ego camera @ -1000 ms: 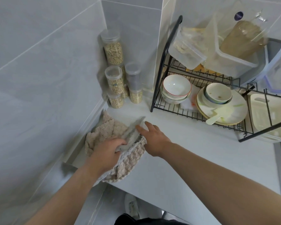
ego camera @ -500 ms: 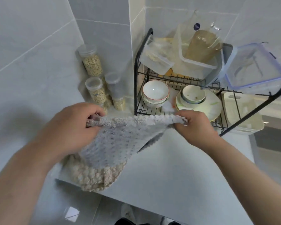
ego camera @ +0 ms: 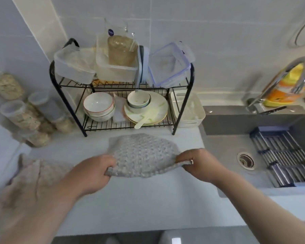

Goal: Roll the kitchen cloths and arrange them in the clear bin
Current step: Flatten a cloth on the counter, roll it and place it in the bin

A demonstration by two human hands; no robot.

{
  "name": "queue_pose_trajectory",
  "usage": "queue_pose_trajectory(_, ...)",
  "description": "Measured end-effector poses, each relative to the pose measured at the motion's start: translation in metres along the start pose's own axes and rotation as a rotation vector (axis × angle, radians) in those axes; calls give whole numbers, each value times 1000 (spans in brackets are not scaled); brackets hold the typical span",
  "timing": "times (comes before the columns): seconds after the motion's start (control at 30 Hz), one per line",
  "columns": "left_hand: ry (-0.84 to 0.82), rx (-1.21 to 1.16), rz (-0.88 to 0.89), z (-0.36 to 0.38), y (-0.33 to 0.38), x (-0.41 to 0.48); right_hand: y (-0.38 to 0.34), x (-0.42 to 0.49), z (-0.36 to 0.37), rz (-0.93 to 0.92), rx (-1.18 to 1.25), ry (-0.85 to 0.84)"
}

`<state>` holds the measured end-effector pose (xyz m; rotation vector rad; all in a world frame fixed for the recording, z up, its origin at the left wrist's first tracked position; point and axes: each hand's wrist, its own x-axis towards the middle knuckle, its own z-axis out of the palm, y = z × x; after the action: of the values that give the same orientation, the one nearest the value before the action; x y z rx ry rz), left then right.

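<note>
Directly in front of the dish rack [ego camera: 99,125], a grey waffle-textured cloth [ego camera: 143,154] is spread out flat over the pale countertop [ego camera: 148,199]. The person holds it by its two near corners. The left hand [ego camera: 93,171] pinches the corner on the rack's left side, and the right hand [ego camera: 199,164] pinches the corner on its right side. The hands are set well apart with the cloth stretched between them. The cloth's far edge reaches close to the rack's front feet; whether it rests on the countertop cannot be told.

Left of the rack and nearer the person, a beige cloth [ego camera: 33,175] lies crumpled on the countertop, partly under the left forearm. Several lidded jars [ego camera: 19,115] of grain stand just left of the rack.

On the rack's top tier sit clear plastic containers [ego camera: 116,71]; its lower tier carries stacked bowls [ego camera: 99,106] and plates [ego camera: 155,106]. Right of the rack lies a grey sink [ego camera: 227,143] with a chrome faucet [ego camera: 280,80].
</note>
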<state>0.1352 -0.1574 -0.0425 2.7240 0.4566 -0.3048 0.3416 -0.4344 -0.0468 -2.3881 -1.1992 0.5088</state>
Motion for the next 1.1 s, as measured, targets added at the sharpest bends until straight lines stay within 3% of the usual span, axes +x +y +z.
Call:
queue_pose_trajectory(0.13,-318,-7,-47,74,-1,-12,23,-23,53,28,-117,-367)
queue_pose_trajectory(0.23,-319,4,-29,94,0,-16,23,-31,73,15,-154,-510)
queue_pose_trajectory(0.3,-218,-3,-27,96,-2,-10,20,-25,71,87,-85,-450)
queue_pose_trajectory(0.4,-115,6,-9,102,-10,8,19,5,65,214,-35,-222)
queue_pose_trajectory(0.5,39,-56,-94,103,-20,33,23,49,64,345,-26,-64)
queue_pose_trajectory(0.63,141,-199,-247,86,-36,88,21,103,59,350,-63,-143)
queue_pose_trajectory(0.77,-15,-110,-257,79,-52,124,22,127,62,269,-260,-281)
queue_pose_trajectory(1.0,125,-37,-160,63,-47,127,34,117,58,294,75,-46)
queue_pose_trajectory(1.1,252,-67,-84,53,-32,98,34,100,47,174,-2,23)
